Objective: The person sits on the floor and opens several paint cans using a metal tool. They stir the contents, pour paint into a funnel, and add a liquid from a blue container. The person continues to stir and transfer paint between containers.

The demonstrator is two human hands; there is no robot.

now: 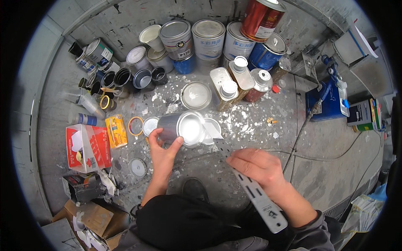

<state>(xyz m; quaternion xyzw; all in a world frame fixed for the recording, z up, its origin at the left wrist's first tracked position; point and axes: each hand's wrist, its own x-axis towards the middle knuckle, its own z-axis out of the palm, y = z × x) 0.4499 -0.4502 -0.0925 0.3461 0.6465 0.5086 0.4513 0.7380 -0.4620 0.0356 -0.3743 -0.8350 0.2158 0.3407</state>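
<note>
My left hand (162, 155) grips a grey metal can (167, 126), thumb and fingers around its side. The can is tilted, with its open mouth toward the right, and bright white or silvery paint (193, 129) shows inside. In my right hand (258, 167) is a long flat mixing stick (253, 188) with slots along it, held near the middle. Its paint-coated far end is at the can's rim; whether it touches cannot be told. A pale round lid or cup (215, 124) sits partly hidden behind that end.
Paint cans (208, 39) stand along the back wall, some stacked. Metal solvent tins (228, 85) and a large lid (196, 96) sit nearer. Dark cups (142, 79), an orange packet (116, 130) and a red box (88, 146) lie left. A blue tin (324, 104) and a hose (307, 121) are right.
</note>
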